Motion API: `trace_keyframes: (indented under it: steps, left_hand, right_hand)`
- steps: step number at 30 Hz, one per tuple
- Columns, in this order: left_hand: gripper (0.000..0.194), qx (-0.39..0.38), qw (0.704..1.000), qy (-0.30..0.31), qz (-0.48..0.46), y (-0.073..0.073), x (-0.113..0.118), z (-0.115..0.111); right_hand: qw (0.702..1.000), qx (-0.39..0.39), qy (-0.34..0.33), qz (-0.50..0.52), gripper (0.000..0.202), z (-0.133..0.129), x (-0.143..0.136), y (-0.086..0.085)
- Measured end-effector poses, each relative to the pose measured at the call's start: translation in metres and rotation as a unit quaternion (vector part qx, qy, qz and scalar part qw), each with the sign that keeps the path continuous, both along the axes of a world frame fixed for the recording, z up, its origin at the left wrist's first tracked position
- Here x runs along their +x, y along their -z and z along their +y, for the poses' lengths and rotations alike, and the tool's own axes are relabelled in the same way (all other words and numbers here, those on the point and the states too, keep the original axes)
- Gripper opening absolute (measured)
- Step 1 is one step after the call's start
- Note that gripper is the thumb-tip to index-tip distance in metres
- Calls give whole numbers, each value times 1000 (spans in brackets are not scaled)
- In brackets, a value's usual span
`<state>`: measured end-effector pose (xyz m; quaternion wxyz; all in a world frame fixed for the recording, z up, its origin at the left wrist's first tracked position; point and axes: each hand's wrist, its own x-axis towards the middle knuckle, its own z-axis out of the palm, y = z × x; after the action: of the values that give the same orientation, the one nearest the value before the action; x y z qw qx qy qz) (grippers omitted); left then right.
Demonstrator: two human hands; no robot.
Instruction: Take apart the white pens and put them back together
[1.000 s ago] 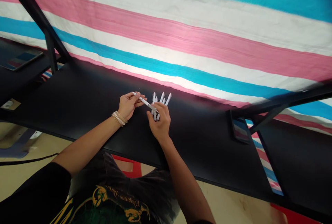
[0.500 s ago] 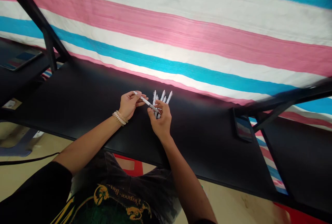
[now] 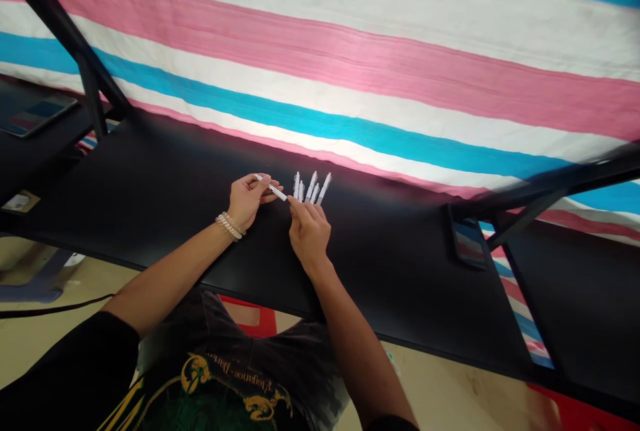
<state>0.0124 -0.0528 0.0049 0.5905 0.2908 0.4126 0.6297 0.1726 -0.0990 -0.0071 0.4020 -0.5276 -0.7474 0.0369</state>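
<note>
A white pen [image 3: 277, 192] slants down to the right between my two hands. My left hand [image 3: 246, 202], with a beaded bracelet [image 3: 231, 226] at its wrist, is closed on the pen's upper part between thumb and fingers. At the pen's lower right end are the pinched fingertips of my right hand [image 3: 309, 231]; whether they hold a small part there is too small to tell. Several white pens [image 3: 313, 186] lie fanned out on the black table [image 3: 395, 264], just beyond my right hand, which hides their lower ends.
A dark phone-like device [image 3: 469, 243] lies on the right of the table. Another flat device [image 3: 37, 115] is at the far left, with a small card [image 3: 20, 201] below it. A striped cloth [image 3: 320, 71] hangs behind, between black metal supports.
My right hand's fingers have come together at the pen's lower end. The grey section that showed there is no longer visible. The pen in my left hand looks shorter.
</note>
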Motion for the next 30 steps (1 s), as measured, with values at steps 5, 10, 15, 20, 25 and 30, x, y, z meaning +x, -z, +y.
trace_keyframes:
  steps: [5,10,15,20,25,30]
  left_hand:
    - [21,-18,997,-61,-45,2,-9,8]
    - [24,-24,998,-30,-40,0,-5,4]
    - [31,-5,1000,16,-11,-3,7,-5]
    - [31,-9,1000,13,-19,0,9,-5]
    - [31,-9,1000,19,-22,2,8,-4]
    - [31,-3,1000,4,-15,0,7,-4]
  right_hand:
    - [996,49,50,58,28,2,8,-3]
    - [997,41,34,57,29,2,6,-1]
    - [997,44,-2,60,29,0,-4,-1]
    - [993,60,-28,95,33,-1,-9,-3]
    - [995,23,-32,94,23,-1,-8,-2]
    - [985,-44,3,168,26,1,-6,-1]
